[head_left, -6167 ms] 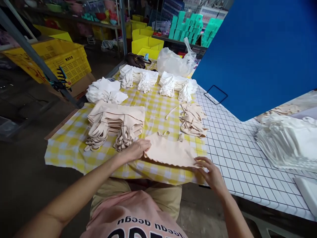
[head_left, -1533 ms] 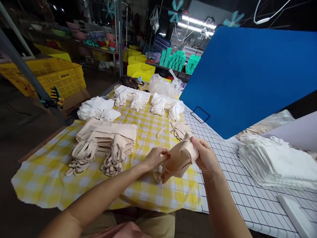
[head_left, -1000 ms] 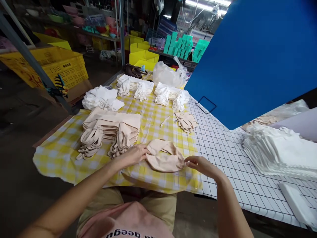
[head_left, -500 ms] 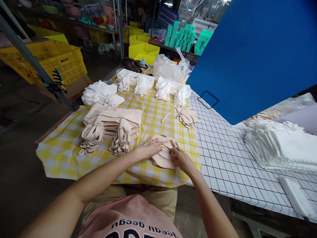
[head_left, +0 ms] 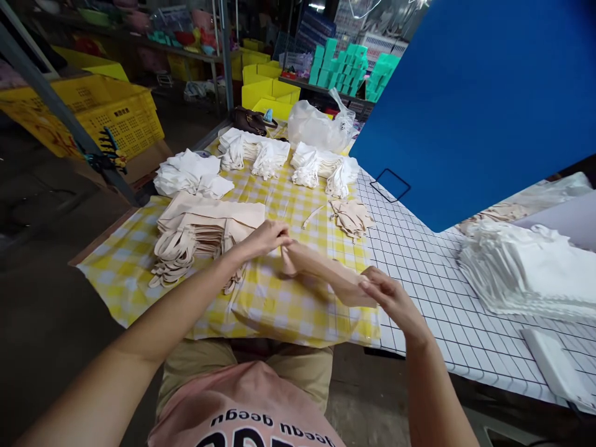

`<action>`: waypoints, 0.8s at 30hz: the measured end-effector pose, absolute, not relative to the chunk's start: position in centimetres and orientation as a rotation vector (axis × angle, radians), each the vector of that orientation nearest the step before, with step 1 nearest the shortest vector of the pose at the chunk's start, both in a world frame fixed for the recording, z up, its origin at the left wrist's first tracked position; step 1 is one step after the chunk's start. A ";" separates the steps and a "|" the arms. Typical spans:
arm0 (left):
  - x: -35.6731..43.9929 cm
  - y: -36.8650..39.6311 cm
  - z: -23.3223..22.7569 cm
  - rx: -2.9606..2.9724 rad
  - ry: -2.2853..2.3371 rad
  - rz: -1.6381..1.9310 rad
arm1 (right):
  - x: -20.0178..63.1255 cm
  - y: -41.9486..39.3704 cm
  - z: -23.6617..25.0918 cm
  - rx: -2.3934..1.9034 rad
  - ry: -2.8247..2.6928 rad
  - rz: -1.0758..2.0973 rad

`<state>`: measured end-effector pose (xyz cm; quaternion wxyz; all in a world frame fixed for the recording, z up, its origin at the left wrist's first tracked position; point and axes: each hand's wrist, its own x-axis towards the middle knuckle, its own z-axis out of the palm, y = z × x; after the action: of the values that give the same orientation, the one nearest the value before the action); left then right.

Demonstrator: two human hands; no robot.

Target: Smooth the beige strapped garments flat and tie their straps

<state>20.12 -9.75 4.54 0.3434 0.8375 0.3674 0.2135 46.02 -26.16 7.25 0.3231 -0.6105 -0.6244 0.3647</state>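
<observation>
A beige cloth piece stretches between my two hands, lifted over the checked yellow tablecloth and smeared a little by motion. My left hand pinches its left end, close to the right side of a stack of folded beige cloth pieces with looped straps hanging at the front. Its right end is gripped by my right hand, near where the yellow cloth meets the white grid-patterned cloth. Farther back lies a small heap of beige scraps or straps.
White strapped cloth stacks and a clear plastic bag stand at the back. A crumpled white cloth pile lies left. On the right are a large blue panel, a tall white cloth stack and a white box-like object.
Both hands have risen and spread apart, the left up and leftward, the right to the right. The beige cloth, earlier flat on the table, is now lifted and stretched between them.
</observation>
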 end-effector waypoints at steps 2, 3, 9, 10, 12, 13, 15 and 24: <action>19.9 -9.6 5.9 2.162 0.996 0.660 | 46.5 -26.4 8.2 -1.506 -1.539 0.968; 19.8 -9.6 6.4 2.183 1.014 0.702 | 46.6 -26.5 8.5 -1.460 -1.497 0.966; 20.0 -10.1 7.6 2.391 1.092 0.872 | 46.6 -26.3 9.5 -1.313 -1.411 1.018; 20.1 -10.2 7.5 2.423 1.121 0.894 | 46.4 -26.1 9.6 -1.315 -1.408 1.045; 20.6 -10.6 7.4 2.482 1.139 0.924 | 45.6 -25.4 9.9 -1.347 -1.387 1.087; 21.0 -10.9 7.4 2.491 1.098 0.934 | 45.0 -24.9 9.9 -1.369 -1.376 1.090; 22.0 -11.9 7.6 2.421 0.886 0.912 | 43.3 -23.8 10.0 -1.394 -1.369 1.075; 23.2 -13.2 8.3 2.008 0.498 0.537 | 39.9 -20.7 10.4 -1.429 -1.421 1.259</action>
<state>23.15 -13.17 8.34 0.4812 0.8236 0.2043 0.2200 39.86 -20.70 10.39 0.3735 -0.5578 -0.5547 0.4916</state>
